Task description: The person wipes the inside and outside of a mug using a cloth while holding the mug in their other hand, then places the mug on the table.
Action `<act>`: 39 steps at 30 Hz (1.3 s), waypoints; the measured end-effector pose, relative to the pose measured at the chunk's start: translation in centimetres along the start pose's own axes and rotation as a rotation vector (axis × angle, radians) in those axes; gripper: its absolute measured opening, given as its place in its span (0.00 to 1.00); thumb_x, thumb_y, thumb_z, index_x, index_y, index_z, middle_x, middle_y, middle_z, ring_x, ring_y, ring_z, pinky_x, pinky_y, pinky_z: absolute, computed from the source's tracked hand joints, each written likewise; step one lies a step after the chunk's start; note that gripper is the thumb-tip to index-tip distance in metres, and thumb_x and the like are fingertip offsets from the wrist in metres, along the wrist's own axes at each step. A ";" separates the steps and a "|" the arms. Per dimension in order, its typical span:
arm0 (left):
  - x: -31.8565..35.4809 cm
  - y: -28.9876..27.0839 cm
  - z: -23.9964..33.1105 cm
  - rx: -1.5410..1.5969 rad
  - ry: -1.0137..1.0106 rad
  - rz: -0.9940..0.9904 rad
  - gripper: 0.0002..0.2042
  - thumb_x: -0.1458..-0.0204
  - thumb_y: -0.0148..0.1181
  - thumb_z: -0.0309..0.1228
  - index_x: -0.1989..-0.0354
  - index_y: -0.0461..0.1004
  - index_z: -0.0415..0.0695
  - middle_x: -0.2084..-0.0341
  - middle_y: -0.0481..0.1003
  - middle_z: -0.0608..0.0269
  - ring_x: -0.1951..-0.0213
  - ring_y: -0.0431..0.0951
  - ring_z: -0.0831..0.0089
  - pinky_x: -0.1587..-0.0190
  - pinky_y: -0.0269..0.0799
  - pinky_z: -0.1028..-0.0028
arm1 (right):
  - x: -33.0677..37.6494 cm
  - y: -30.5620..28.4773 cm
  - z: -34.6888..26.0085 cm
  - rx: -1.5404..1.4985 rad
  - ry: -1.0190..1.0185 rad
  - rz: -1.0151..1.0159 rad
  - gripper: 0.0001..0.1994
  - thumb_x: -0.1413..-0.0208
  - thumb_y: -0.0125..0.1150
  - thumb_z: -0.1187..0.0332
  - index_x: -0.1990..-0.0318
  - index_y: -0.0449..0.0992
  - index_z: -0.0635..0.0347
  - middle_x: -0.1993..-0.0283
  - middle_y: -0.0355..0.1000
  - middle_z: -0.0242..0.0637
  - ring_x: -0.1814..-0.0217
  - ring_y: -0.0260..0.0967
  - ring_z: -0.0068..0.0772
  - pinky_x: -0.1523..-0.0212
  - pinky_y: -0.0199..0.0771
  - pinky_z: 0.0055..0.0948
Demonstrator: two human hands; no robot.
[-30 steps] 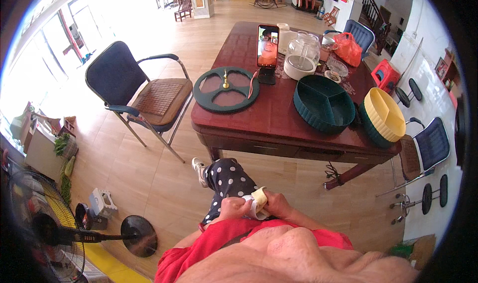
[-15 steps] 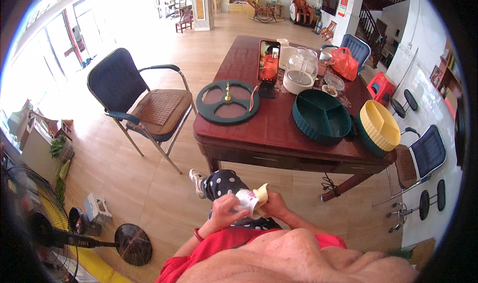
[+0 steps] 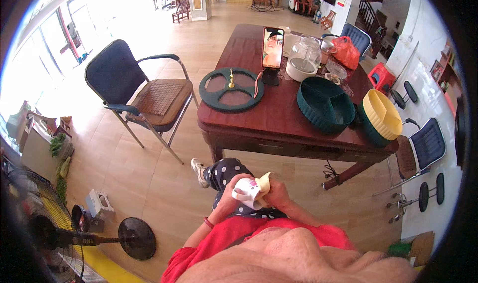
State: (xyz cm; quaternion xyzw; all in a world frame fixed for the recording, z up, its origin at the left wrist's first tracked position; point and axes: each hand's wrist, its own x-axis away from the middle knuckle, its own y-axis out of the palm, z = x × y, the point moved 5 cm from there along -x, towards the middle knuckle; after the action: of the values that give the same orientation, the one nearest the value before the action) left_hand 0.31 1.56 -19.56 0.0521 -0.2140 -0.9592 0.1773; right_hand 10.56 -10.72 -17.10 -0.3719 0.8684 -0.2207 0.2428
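Note:
I sit a little back from a dark red wooden table (image 3: 279, 118), with a knee in polka-dot trousers raised in front of me. My left hand (image 3: 230, 197) and my right hand (image 3: 277, 193) meet over my lap. Together they grip a small white object with a pink pattern and a pale yellow edge (image 3: 251, 189); it looks like a folded cloth or small packet, and I cannot tell which. Both hands are closed around it.
On the table stand a dark green ring-shaped lid (image 3: 231, 88), a green divided tray (image 3: 323, 103), a yellow divided tray (image 3: 382, 114), a propped phone (image 3: 273, 48), a glass jug (image 3: 304, 59) and a red bag (image 3: 346, 52). A dark chair (image 3: 144, 93) stands left; a fan base (image 3: 136, 238) is on the floor.
The view has shifted slightly closer to the table. My hands have stayed together on the small white object, turning it a little over my lap.

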 end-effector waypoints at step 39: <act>1.0 -0.5 5.1 0.116 0.251 0.183 0.29 0.51 0.60 0.40 0.44 0.61 0.38 0.58 0.71 0.58 0.57 0.73 0.72 0.53 0.69 0.74 | -0.8 3.6 -7.6 -0.310 -0.072 -0.213 0.21 0.47 0.60 0.62 0.48 0.68 0.61 0.51 0.69 0.40 0.49 0.67 0.36 0.48 0.66 0.34</act>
State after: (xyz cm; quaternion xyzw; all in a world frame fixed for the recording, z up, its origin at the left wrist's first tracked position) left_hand -1.65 3.62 -15.22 0.1622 -0.2488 -0.9111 0.2858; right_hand 4.68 -6.33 -12.96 -0.5021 0.8386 -0.0952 0.1887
